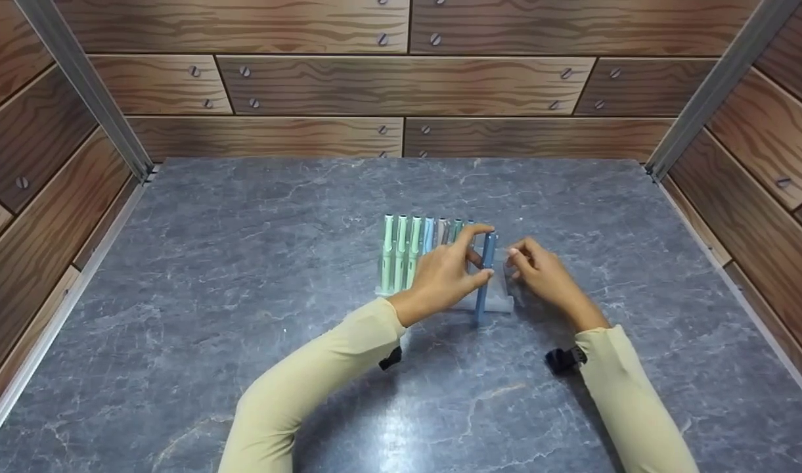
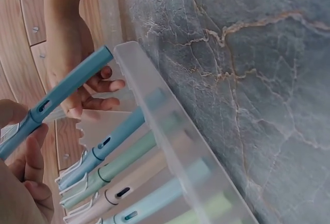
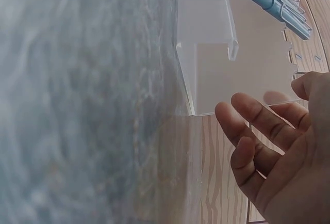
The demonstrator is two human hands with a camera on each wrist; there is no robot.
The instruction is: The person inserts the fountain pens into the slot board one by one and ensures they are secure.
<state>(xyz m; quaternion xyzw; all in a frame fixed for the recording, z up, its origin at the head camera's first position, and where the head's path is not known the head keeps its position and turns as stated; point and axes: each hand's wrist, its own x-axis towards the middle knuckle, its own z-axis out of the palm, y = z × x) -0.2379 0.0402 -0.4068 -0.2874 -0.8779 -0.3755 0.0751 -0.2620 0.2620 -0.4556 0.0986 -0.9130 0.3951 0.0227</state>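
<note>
My left hand (image 1: 443, 266) pinches a blue pen (image 1: 488, 253) between thumb and fingers, holding it nearly upright in front of the right part of a translucent pen stand (image 1: 502, 304). In the left wrist view the held pen (image 2: 72, 87) is apart from the pens in the rack. My right hand (image 1: 542, 269) is at the stand's right edge. In the right wrist view, its thumb and one finger pinch the edge of the clear back plate (image 3: 247, 74), that fingertip showing through the plastic; the other fingers are loosely curled.
Several capped pens stand side by side in the rack: green pens (image 1: 401, 253) at left, then a light blue pen (image 1: 429, 233), a greyish-pink pen (image 2: 131, 180), a dark green pen (image 2: 129, 157) and a blue pen (image 2: 111, 144). Wood-patterned walls (image 1: 309, 85) surround the grey marbled table (image 1: 177, 315).
</note>
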